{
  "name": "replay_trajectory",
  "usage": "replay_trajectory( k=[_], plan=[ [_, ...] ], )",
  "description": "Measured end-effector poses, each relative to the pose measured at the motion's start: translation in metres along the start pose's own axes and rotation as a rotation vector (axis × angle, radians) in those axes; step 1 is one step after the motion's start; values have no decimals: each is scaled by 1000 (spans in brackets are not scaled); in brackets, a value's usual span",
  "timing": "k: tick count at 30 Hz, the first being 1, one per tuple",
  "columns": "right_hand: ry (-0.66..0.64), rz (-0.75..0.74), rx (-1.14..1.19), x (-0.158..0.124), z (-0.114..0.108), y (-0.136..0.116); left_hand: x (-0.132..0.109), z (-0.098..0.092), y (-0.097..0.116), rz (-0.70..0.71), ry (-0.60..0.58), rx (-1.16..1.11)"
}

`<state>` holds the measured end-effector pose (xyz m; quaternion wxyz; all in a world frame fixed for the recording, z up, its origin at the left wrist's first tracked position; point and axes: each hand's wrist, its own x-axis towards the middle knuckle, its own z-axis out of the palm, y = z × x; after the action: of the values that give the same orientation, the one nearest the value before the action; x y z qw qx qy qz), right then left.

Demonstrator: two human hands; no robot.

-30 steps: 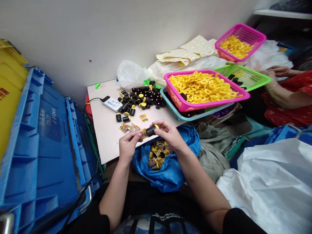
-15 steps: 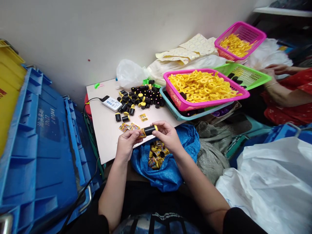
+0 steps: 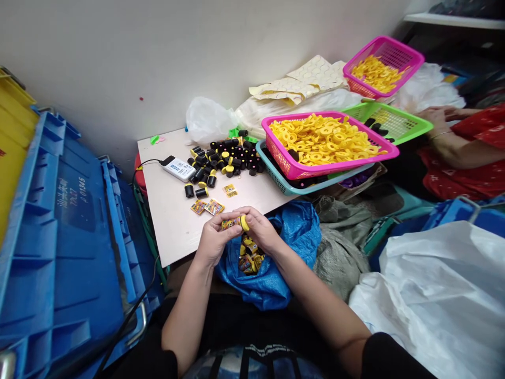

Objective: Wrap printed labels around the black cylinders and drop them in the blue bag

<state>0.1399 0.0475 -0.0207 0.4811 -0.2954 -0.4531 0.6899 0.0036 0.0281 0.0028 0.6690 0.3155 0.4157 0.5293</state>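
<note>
While the left hand (image 3: 215, 243) and right hand (image 3: 261, 229) sit together, both clamped on a yellow-capped spool (image 3: 235, 223) wrapped in a printed label, above a blue woven bag (image 3: 300, 252) holding labelled spools (image 3: 249, 255), loose printed labels (image 3: 206, 207) lie on the counter (image 3: 169, 237) near black spools (image 3: 224, 160).

I wear a black short-sleeved T-shirt (image 3: 236, 326) with white lettering (image 3: 268, 349) and a blue striped print (image 3: 252, 367); my left hand (image 3: 215, 243) and right hand (image 3: 262, 230) are bare.
</note>
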Motion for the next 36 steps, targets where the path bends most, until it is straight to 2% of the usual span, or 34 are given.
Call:
replay_trajectory(
  k=[5,8,11,13,15,18,20,22,26,28,31,36],
  plan=[
    [47,-115,-303,-2,-10,-4,0,6,-10,-69,-5,-52],
    [33,-82,-316,-4,-20,-7,2,5,-13,-103,-61,-78],
    [44,-59,-320,12,-35,-10,2,4,-22,-75,-158,-41],
    [113,-95,-513,37,-46,-10,0,6,-33,-52,-252,157],
    [144,-125,-855,68,-54,-5,-2,9,-45,21,-314,480],
    [32,-115,-1283,106,-59,10,0,9,-54,247,-271,850],
    [-13,-113,-1399,117,-60,22,6,2,-51,341,-209,899],
    [32,-106,-1320,117,-62,31,14,-11,-42,373,-117,856],
    [208,16,-826,102,-60,30,29,-37,-22,417,204,671],
    [223,116,-534,91,-52,22,34,-40,-15,370,314,515],
    [183,254,-131,72,-33,10,39,-33,-11,268,318,285],
    [143,291,-12,48,-4,2,40,-23,-9,230,381,213]
  ],
)
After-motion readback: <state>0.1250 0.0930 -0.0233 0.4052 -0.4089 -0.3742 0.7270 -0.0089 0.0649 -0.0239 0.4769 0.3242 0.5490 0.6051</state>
